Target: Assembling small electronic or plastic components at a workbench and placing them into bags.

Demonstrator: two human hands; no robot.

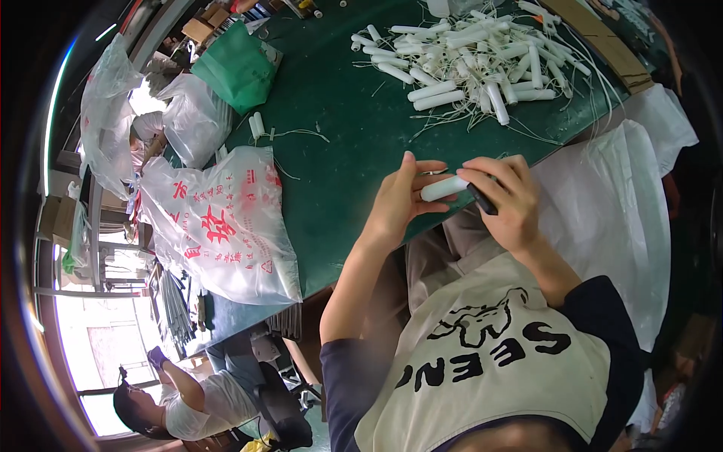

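Note:
A smooth white tube (443, 188) is held over the table's near edge, between my two hands. The tube's right end sits under the curled fingers of my right hand (516, 203). That hand also grips a short black object (481, 200) along its thumb; what kind it is I cannot make out. My left hand (403, 196) has its thumb up and apart, fingers stretched out behind and below the tube's left end. Whether those fingers bear its weight is unclear. Farther back lies a heap of similar white tubes (440, 100) with thin pale wires.
The dark green table (331, 181) carries a pair of wired tubes (257, 124), a printed plastic bag (248, 264) and a green bag (237, 71) at left. Cardboard (602, 45) borders the back right. White sheeting (602, 196) hangs at right. Another person (207, 403) sits at lower left.

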